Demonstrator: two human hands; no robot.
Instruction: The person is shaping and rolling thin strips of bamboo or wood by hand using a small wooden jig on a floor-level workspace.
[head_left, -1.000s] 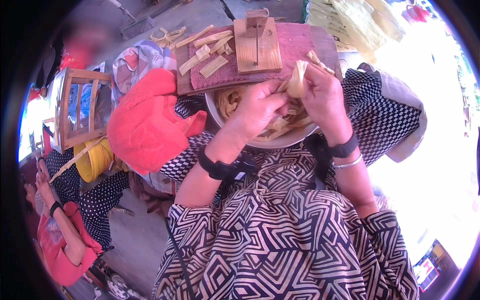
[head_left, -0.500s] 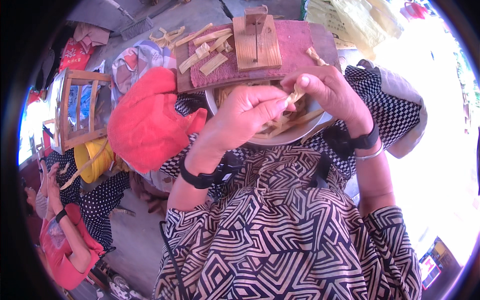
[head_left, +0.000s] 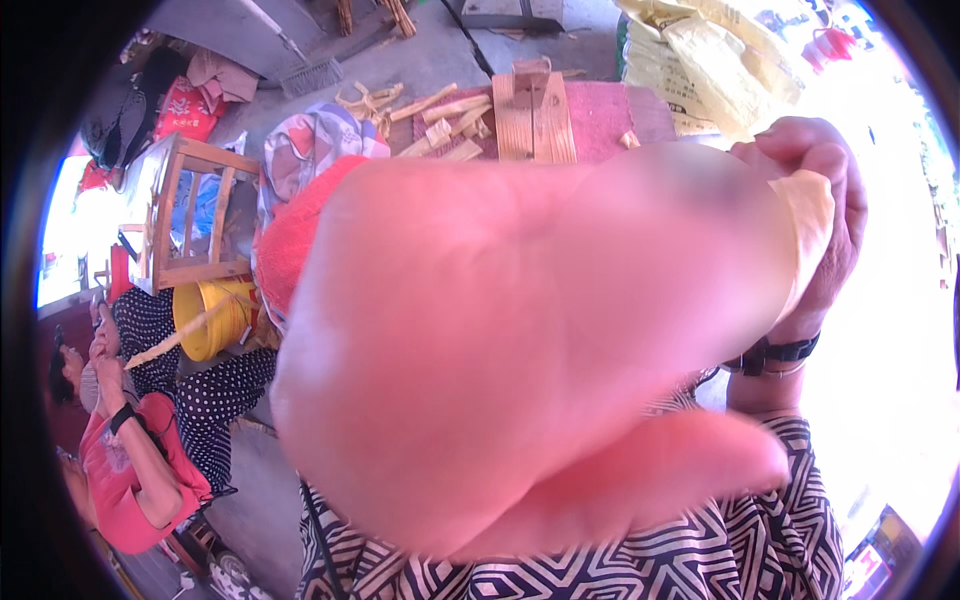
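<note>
My left hand (head_left: pixel 450 330) looms very close and blurred across the middle of the view. Its thumb (head_left: pixel 660 470) stretches out to the right, apart from the rest; the other fingertips are smeared. Nothing shows between thumb and fingers. Behind it at the right is my right hand (head_left: pixel 850 200), fingers curled by a pale yellow strip (head_left: pixel 808 225) of fibrous-looking material that I cannot name. The bowl is hidden by my left hand. Beyond stands a wooden block (head_left: pixel 537 120) with an upright piece, on a board covered with pink cloth (head_left: pixel 600 120). Pale strips (head_left: pixel 455 115) lie beside the block.
To the left are a red cloth (head_left: pixel 300 225), a wooden frame (head_left: pixel 205 215) and a yellow bucket (head_left: pixel 215 320). A person (head_left: pixel 140 470) at the far left holds a long pale strip (head_left: pixel 175 340). Plastic sacks (head_left: pixel 690 60) lie at the back right.
My left hand has left the strip above the bowl and come up close, covering the bowl. My right hand has moved right and up. The view has shifted slightly.
</note>
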